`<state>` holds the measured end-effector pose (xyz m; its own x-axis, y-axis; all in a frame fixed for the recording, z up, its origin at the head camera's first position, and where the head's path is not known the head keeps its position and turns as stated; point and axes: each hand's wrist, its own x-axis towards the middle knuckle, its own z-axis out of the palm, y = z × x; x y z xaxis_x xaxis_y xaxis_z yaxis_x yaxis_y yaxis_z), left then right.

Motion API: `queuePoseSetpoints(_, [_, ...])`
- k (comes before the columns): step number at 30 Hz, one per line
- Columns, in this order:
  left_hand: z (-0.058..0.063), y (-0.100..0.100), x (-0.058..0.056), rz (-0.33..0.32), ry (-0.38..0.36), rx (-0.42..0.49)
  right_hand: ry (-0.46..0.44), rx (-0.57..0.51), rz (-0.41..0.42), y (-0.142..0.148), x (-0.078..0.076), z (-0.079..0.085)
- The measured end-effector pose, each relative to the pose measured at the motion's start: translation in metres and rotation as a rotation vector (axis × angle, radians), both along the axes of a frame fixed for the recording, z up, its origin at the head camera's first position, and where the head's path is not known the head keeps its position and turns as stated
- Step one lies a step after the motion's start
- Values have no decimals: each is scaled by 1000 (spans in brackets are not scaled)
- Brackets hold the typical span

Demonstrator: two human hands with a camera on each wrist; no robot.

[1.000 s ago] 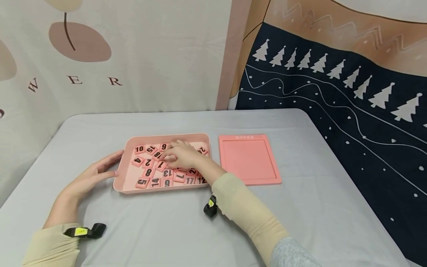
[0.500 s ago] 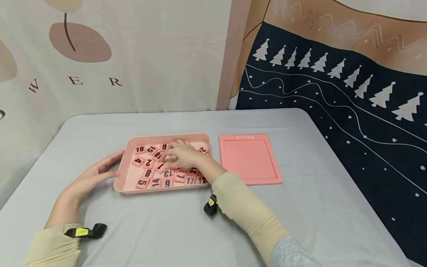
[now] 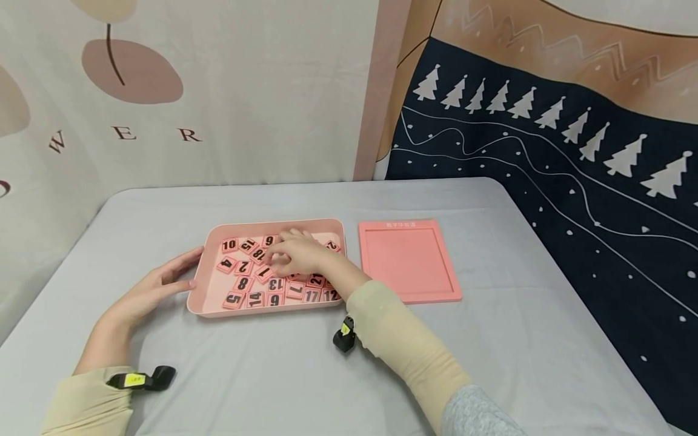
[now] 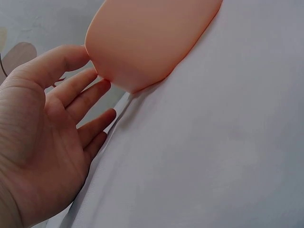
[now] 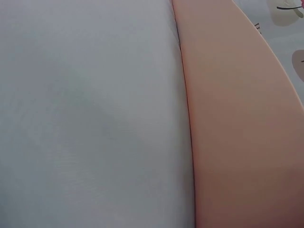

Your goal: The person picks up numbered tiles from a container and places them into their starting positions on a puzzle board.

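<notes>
1. The number tiles [image 3: 243,266] lie loose inside the pink tray [image 3: 209,292], numerals up and turned every which way; the 10 tile [image 3: 229,245] sits near 10 o'clock, the 5 tile [image 3: 234,300] near 7. Spread mostly side by side like that, they're probably easier to read and pick out.
2. The right hand [image 3: 299,251] comes in from 4 o'clock and arches over the middle, fingers bent downward beside the 18 and 1 tiles. I can't tell whether it pinches a tile, since its own fingers hide the contact.
3. At the tray's 9 o'clock end, the left hand [image 3: 163,280] has its thumb and fingers parted and relaxed, tips against the outer wall, no grip around it. I'd guess that touch keeps the tray from sliding.
4. At 3 o'clock, just beside the tray, the pink frame [image 3: 409,260] lies flat, well within the right arm's reach, likely for convenience.
5. Everything rests on a pale cloth [image 3: 262,375].
</notes>
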<state>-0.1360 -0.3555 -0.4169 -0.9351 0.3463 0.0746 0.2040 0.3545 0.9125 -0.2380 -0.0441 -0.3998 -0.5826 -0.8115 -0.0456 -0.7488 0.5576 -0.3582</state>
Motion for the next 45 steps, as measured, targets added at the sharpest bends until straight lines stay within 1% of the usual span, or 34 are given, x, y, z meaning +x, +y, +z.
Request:
queuePoseSetpoints(4, [-1,0,0,4,-2,-5,-12,-5,-17,2,-1,-2])
queuePoseSetpoints(10, [-1,0,-1,-5,4,2,12,-23,-37,6,-3,-2])
queuePoseSetpoints(18, [-2,-1,-1,-4,3,-2,57,-93,-110,14,2,11])
queuePoseSetpoints(24, [-1,0,-1,-1,0,-2,111,-136,-223,27,12,22])
queuePoseSetpoints(29, [0,1,-1,7,-6,-10,197,-200,-316,42,20,28])
queuePoseSetpoints(31, [1,1,0,6,-5,-10,215,-225,-358,49,23,29])
queuePoseSetpoints(36, [1,2,1,2,-3,-7,211,-297,-457,71,28,34])
queuePoseSetpoints(45, [-2,-1,0,7,-1,-14,287,-429,-599,109,32,33])
